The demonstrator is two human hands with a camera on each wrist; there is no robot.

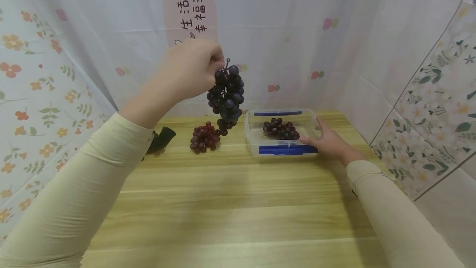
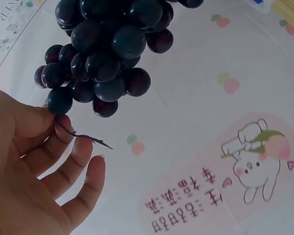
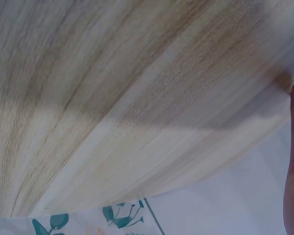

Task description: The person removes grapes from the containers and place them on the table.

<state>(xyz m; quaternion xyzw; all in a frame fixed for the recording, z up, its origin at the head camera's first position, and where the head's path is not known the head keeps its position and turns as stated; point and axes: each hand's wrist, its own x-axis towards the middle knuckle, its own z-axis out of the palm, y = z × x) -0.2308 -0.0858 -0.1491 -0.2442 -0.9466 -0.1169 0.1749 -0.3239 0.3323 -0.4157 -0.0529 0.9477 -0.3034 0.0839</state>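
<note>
High over the table, my left hand pinches the stem of a bunch of dark purple grapes. The bunch hangs down from the fingertips; in the left wrist view the thin stem pokes out past the thumb and the other fingers are loosely bent. My right hand holds the right end of a clear plastic food container with blue latches, thumb at its rim. Inside the container lies another bunch of dark red grapes. The right wrist view catches only an edge of the hand beside the tabletop.
A bunch of red grapes lies on the wooden table, left of the container. Farther left is a dark green object, partly behind the left sleeve. Printed curtains close off the back and sides.
</note>
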